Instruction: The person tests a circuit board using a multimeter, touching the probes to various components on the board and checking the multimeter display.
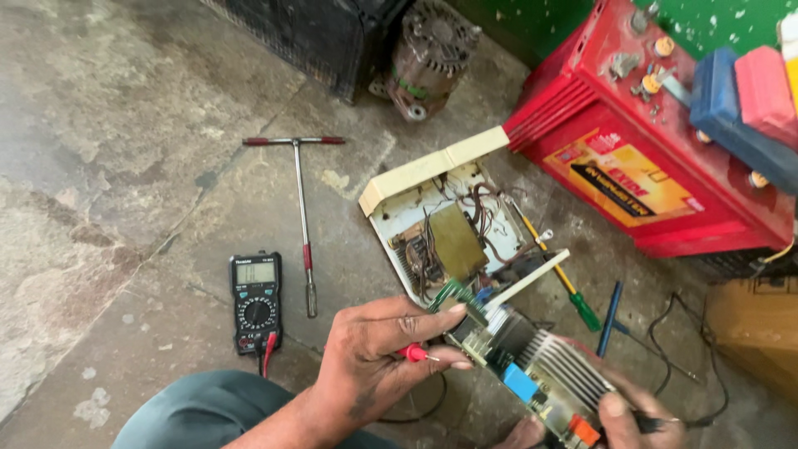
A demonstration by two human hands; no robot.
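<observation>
Mid-probing, left hand [370, 353] pinched red probe [413, 352] against circuit board [532, 370] at five o'clock, right hand [636, 411] clamped board's far end; next needed steady tip contact, multimeter [256, 301] at nine o'clock.

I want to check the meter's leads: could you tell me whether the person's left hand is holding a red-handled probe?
Yes, the left hand pinches a red probe between thumb and fingers, beside the circuit board.

A black multimeter [255, 301] with a pale grey rectangular screen lies left of the left hand [374, 353], and a yellow-orange rectangular label [630, 180] fronts the red battery [648, 150] far up-right.
</observation>
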